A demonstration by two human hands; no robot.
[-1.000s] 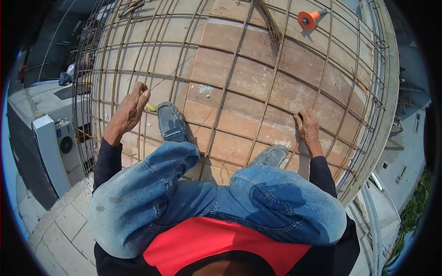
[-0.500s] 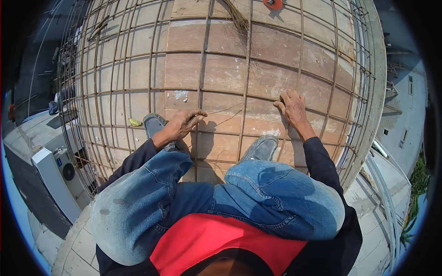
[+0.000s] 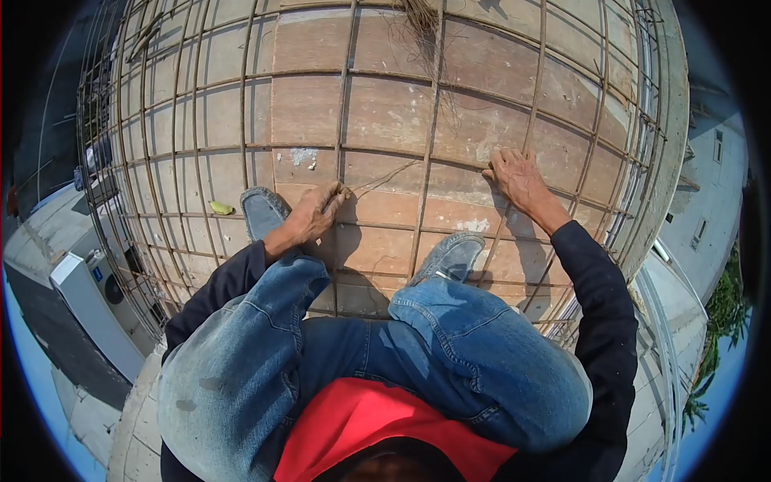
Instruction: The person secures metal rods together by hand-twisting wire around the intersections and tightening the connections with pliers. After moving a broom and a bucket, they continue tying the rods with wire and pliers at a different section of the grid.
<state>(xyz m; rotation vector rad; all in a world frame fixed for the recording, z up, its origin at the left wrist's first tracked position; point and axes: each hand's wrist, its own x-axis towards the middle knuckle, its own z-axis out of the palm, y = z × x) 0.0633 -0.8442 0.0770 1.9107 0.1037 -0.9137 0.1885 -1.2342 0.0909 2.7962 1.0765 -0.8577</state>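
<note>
Left hand: the left hand (image 3: 317,211) is down on the rebar grid (image 3: 345,104), its fingers (image 3: 336,195) curled shut around a thin tie wire (image 3: 385,175) where two bars cross.
Tie wire: it runs up and right from the left fingertips, lying loose over the formwork boards (image 3: 385,112).
Right hand: the right hand (image 3: 518,178) lies on the grid further right, fingers (image 3: 498,165) spread and pressed against a bar crossing; nothing is gripped that can be made out.
Rebar grid: rusty bars in a square mesh, laid just above the reddish boards.
Feet: the left shoe (image 3: 261,210) sits just left of the left hand, the right shoe (image 3: 451,255) between the two hands, both on the mesh.
Wire bundle: a bunch of loose wires (image 3: 422,16) lies at the top edge.
Yellow scrap: a small yellow piece (image 3: 220,207) lies left of the left shoe.
Surroundings: an outdoor air-conditioner unit (image 3: 100,301) stands below at far left.
</note>
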